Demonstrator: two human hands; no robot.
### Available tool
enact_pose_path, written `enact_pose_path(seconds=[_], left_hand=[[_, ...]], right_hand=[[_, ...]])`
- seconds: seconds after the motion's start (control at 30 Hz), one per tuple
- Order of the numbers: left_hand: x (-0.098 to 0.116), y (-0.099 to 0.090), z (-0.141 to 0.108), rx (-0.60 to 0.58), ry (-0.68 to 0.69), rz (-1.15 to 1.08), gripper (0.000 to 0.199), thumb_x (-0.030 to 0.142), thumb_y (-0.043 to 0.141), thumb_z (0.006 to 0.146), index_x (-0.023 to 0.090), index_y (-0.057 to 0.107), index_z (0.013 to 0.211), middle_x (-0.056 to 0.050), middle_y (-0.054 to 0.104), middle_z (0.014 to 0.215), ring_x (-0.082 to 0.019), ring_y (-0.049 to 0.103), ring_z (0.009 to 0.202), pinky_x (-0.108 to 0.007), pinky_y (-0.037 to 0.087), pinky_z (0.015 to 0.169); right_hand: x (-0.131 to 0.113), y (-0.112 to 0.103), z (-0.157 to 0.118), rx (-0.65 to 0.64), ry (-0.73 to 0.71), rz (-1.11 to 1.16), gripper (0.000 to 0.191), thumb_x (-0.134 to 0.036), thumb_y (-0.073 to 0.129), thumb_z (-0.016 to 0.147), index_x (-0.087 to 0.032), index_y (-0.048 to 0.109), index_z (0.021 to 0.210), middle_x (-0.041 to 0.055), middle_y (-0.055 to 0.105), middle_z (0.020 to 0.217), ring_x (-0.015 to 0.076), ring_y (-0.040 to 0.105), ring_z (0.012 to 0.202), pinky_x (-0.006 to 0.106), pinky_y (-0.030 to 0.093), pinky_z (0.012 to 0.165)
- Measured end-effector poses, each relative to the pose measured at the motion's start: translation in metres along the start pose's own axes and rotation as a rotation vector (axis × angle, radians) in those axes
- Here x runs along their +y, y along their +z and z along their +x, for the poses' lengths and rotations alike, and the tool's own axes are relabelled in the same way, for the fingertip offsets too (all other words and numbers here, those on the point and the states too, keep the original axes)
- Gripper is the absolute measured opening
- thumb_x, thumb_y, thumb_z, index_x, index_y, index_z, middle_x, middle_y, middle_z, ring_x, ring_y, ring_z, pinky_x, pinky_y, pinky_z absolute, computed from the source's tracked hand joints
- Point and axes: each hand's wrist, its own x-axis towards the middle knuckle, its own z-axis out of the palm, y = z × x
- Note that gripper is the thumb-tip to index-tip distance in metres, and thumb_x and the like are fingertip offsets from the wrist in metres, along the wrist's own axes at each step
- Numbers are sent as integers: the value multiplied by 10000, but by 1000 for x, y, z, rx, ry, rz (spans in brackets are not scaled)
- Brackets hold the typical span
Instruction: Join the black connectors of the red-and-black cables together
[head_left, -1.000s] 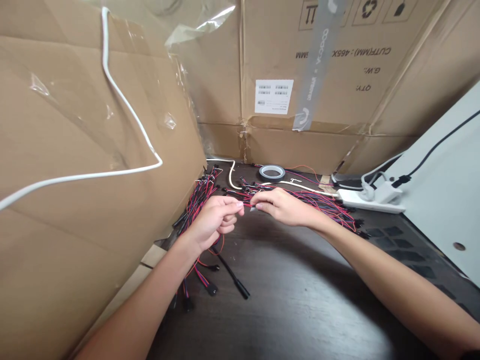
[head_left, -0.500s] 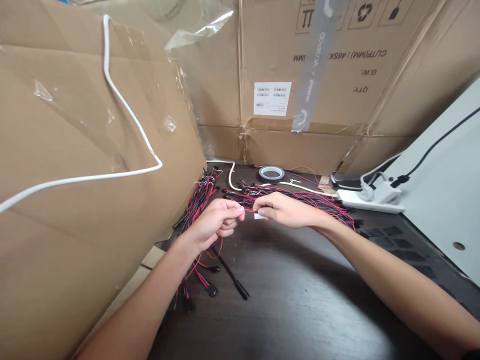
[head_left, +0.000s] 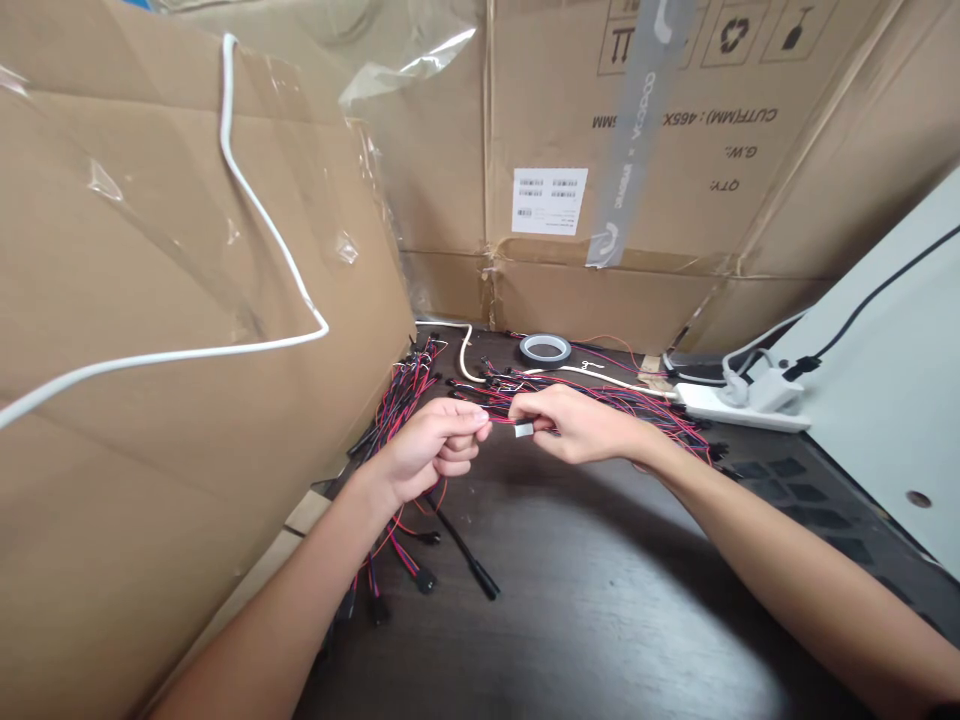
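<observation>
My left hand [head_left: 431, 450] is closed on a thin red and black wire, pinching it between thumb and fingers. My right hand [head_left: 579, 425] grips the same wire a little further along. Between the hands sits a small white tab [head_left: 523, 429], possibly tape or a label, on the wire. Bundles of red and black wires with black connectors lie beneath and beside both hands, one bundle [head_left: 397, 400] to the left and another [head_left: 622, 405] behind my right hand. A thicker black lead [head_left: 465, 550] lies below my left hand.
Large cardboard sheets [head_left: 187, 230] with clear plastic and a taped white cable stand at the left and back. A roll of tape [head_left: 544, 349] lies at the back of the dark table [head_left: 600, 600]. A white power strip [head_left: 739, 407] with plugs sits at the right, beside a pale panel.
My right hand has shifted slightly rightward, away from my left, and its fingers have curled closer around the wire. The white tab shows more plainly between my hands. My left hand stays almost still.
</observation>
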Motion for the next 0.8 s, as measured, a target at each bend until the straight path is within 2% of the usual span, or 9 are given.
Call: enact_pose_path(seconds=[0.1, 0.23, 0.37, 0.6, 0.8], left_hand=[[1, 1, 0, -23, -12, -8, 219, 250, 603, 778, 128, 510, 622, 97, 150, 457, -21, 92, 393, -122, 108, 345], [3, 1, -2, -40, -1, -9, 211, 243, 596, 783, 128, 514, 626, 97, 136, 459, -24, 89, 396, -121, 116, 346], [4, 1, -4, -53, -2, -12, 208, 243, 590, 785, 130, 512, 629, 97, 133, 461, -24, 85, 397, -118, 121, 345], [5, 2, -6, -85, 4, -19, 216, 252, 583, 808, 127, 511, 647, 97, 141, 469, -23, 90, 404, -117, 126, 353], [7, 2, -8, -95, 9, -15, 226, 256, 603, 796, 126, 506, 637, 98, 144, 464, -20, 94, 402, -120, 119, 357]], right_hand=[[4, -1, 0, 21, -86, -62, 181, -22, 442, 673, -133, 519, 793, -19, 457, 639, 88, 353, 578, 218, 300, 582], [5, -4, 0, 66, -127, -33, 136, -91, 500, 776, -127, 578, 881, 18, 551, 707, 101, 439, 609, 224, 359, 619], [4, -5, 0, 97, -156, -34, 158, -96, 504, 797, -129, 597, 920, 48, 615, 780, 119, 511, 668, 243, 404, 667], [4, -4, 0, 178, -216, -70, 220, -25, 449, 787, -128, 595, 917, 58, 634, 815, 121, 547, 711, 246, 425, 692], [0, -6, -1, 173, -216, -63, 139, -155, 479, 871, -123, 594, 940, 76, 635, 820, 129, 551, 710, 260, 430, 684]])
